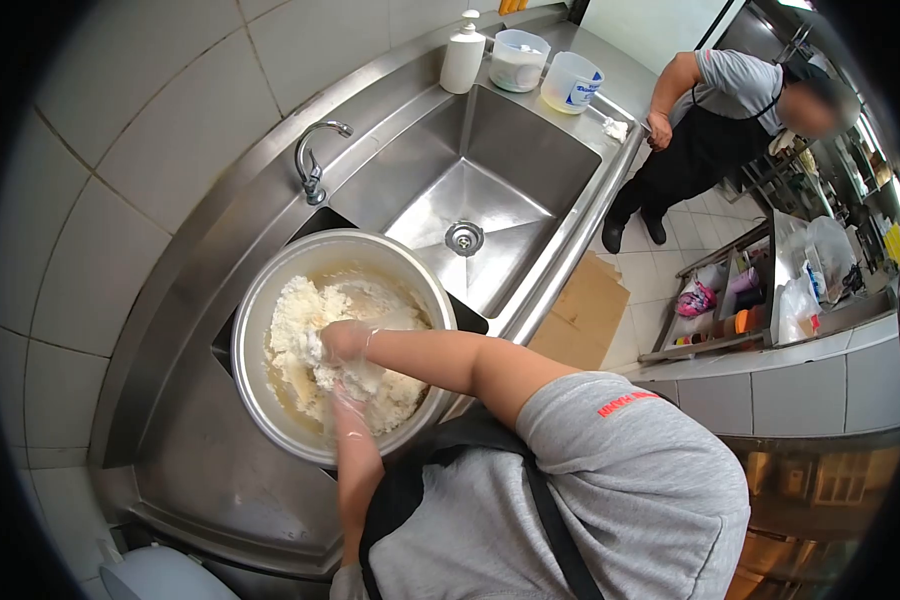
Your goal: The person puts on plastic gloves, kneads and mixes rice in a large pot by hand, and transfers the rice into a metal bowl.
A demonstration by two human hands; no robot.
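A large round metal pot (248,372) holds a white, crumbly, rice-like mass (295,315) with cloudy liquid at its edges. Both my hands are inside the pot, in thin clear plastic gloves. My right hand (344,342) reaches in from the right and touches the white mass near the middle, its fingers mostly hidden in it. Just below it, my left hand (346,396) comes in from the bottom edge, sunk in the same mass so that its fingers do not show. White bits cling to the gloves.
The pot stands beside a steel sink (535,165) with a faucet (312,165). Behind the sink are a white pump bottle (462,58) and two plastic tubs (518,62) (571,84). A person (715,125) in a dark apron stands at the counter's far end. Shelves stand at right.
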